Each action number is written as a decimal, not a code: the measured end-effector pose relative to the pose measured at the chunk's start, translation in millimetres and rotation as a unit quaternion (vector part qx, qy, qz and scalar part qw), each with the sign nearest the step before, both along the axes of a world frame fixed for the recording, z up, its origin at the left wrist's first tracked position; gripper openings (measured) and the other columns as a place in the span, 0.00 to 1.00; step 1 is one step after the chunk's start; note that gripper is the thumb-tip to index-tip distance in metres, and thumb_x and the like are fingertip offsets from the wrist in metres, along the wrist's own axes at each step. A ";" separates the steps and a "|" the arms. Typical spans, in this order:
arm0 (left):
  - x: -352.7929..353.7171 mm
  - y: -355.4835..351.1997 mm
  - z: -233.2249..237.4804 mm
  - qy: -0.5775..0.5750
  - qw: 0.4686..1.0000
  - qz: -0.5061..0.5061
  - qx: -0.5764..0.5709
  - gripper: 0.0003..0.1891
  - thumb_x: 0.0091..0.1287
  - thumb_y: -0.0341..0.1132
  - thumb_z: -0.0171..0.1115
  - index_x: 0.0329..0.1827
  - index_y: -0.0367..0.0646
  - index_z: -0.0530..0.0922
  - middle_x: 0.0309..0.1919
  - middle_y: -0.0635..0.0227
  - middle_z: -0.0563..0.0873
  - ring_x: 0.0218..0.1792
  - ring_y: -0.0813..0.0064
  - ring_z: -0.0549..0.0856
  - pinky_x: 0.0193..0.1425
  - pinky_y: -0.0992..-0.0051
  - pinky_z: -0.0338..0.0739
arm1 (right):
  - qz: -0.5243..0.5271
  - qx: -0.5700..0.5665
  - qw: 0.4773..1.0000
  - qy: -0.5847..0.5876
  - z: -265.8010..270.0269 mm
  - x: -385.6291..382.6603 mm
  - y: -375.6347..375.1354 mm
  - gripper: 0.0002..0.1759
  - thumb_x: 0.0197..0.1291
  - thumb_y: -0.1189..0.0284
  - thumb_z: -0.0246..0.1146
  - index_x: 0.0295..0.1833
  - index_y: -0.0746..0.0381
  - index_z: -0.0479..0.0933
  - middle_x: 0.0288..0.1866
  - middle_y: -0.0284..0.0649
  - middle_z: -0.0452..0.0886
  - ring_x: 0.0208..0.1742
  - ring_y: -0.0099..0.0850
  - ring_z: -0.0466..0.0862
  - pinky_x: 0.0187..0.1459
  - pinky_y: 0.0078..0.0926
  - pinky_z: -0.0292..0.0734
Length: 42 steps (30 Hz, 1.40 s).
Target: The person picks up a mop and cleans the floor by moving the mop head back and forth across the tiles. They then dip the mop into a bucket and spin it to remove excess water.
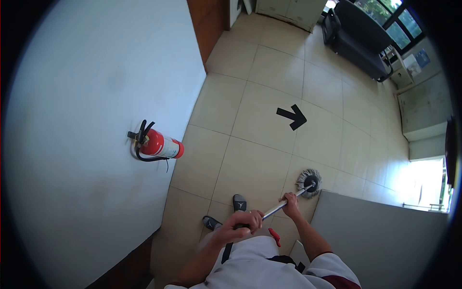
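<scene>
A mop (275, 210) with a shiny metal handle slants from my waist out to the right. Its round head of grey-white strands (301, 181) rests on the tiled floor, close to a low partition. My left hand (243, 225) is closed around the dark grip at the near end of the handle. Farther down the metal shaft, my right hand (290, 205) grips it closer to the mop head. Both arms are bent in front of my body.
A red fire extinguisher (162, 145) hangs on the white wall (106, 96) to the left. A black arrow (292, 117) marks the tiles. A grey partition (380, 231) stands at right. A dark bench (358, 38) and a cabinet (291, 10) are farther off. My sandals (239, 203) are below.
</scene>
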<state>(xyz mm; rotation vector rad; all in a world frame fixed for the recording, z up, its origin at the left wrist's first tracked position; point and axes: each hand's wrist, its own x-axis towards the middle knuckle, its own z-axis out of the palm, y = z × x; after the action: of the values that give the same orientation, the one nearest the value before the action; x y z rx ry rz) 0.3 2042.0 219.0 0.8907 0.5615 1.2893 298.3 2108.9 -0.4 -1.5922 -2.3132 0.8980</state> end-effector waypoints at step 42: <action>-214.9 -367.6 181.5 0.274 0.801 0.494 0.199 0.16 0.64 0.42 0.50 0.19 0.47 0.69 0.12 0.72 0.76 0.15 0.77 0.78 0.32 0.76 0.75 | 0.306 -0.198 0.918 0.159 107.3 -393.8 -285.5 0.16 0.38 0.80 0.69 0.37 0.56 0.78 0.45 0.42 0.77 0.54 0.46 0.74 0.53 0.40 0.73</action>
<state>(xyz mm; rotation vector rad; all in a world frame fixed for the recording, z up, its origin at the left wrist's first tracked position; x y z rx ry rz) -214.6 1674.5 400.6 1.4251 1.3702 2.1534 -95.4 1823.4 106.9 -0.7031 -2.5097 1.7067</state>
